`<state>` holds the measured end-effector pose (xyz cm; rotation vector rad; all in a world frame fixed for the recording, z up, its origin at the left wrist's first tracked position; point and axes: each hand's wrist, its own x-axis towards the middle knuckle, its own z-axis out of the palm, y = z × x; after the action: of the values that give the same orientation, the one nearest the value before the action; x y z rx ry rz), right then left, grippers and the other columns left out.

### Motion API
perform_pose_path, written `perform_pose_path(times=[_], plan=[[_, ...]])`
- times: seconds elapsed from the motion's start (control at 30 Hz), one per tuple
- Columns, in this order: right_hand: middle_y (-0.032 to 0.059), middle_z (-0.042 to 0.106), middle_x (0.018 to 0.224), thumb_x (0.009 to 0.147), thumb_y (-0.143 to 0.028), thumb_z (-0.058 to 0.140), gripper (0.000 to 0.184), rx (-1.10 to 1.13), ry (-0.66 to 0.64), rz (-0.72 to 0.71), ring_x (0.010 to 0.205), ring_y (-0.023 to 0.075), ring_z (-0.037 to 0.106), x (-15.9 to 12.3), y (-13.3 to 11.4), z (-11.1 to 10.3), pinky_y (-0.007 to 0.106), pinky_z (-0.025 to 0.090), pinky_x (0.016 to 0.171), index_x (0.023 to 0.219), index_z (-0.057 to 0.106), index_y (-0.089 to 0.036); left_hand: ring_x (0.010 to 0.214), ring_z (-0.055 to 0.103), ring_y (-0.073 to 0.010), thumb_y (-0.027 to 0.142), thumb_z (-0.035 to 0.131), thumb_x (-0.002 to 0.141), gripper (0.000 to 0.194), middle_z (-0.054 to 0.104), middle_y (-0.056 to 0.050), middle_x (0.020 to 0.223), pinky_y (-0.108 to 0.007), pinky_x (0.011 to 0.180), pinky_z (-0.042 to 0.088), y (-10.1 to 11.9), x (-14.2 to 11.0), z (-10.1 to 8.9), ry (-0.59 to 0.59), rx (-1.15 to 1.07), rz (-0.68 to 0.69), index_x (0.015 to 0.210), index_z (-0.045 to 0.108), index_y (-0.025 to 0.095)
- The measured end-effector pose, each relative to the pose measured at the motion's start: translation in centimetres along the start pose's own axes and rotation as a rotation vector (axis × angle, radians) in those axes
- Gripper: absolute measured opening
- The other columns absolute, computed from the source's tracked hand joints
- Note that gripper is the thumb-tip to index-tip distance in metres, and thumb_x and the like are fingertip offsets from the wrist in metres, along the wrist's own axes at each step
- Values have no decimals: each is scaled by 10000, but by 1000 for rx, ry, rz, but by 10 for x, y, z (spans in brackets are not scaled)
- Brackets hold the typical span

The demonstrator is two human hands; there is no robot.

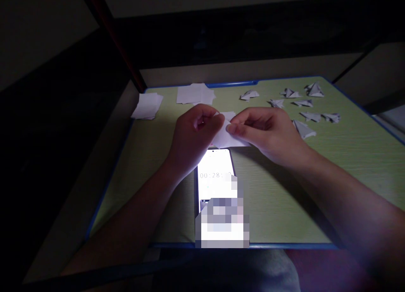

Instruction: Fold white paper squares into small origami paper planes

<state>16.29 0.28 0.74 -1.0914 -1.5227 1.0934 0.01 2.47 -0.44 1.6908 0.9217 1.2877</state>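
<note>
Between my hands is a small sheet of white paper [226,136], held just beyond the top of a lit phone. My left hand [198,133] pinches the paper's left side between thumb and fingers. On the other side, my right hand [268,131] grips the upper right part, its thumb pressed on the near face. Part of the sheet is covered by my fingers, so its folds are hard to make out. The phone [217,165] lies face up below the paper, showing a timer; its lower part is blurred out.
Two stacks of white paper, one at the far left [147,105] and one near the back edge [194,93], lie on the green table [152,157]. Several folded paper pieces [311,116] are spread at the back right. The table has a blue rim; the room is dark.
</note>
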Motion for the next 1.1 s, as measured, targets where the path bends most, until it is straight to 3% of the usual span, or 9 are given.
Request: perform_pose_path(times=[0.77,1.1], plan=[[-50,528,532,713,-330,802,219,5,-47,-7,462,54,405,0,1,0,231,272,420,654,667,-168,479,473,-67,168,536,822,110,475,51,586,-169,402,392,-1,-1,1,5,31,55,720,505,194],[-38,555,560,711,-336,797,218,8,-51,12,483,66,423,0,1,1,241,275,431,647,660,-179,506,499,-79,165,553,794,110,497,44,585,-176,426,414,2,0,1,47,-1,3,699,509,197]])
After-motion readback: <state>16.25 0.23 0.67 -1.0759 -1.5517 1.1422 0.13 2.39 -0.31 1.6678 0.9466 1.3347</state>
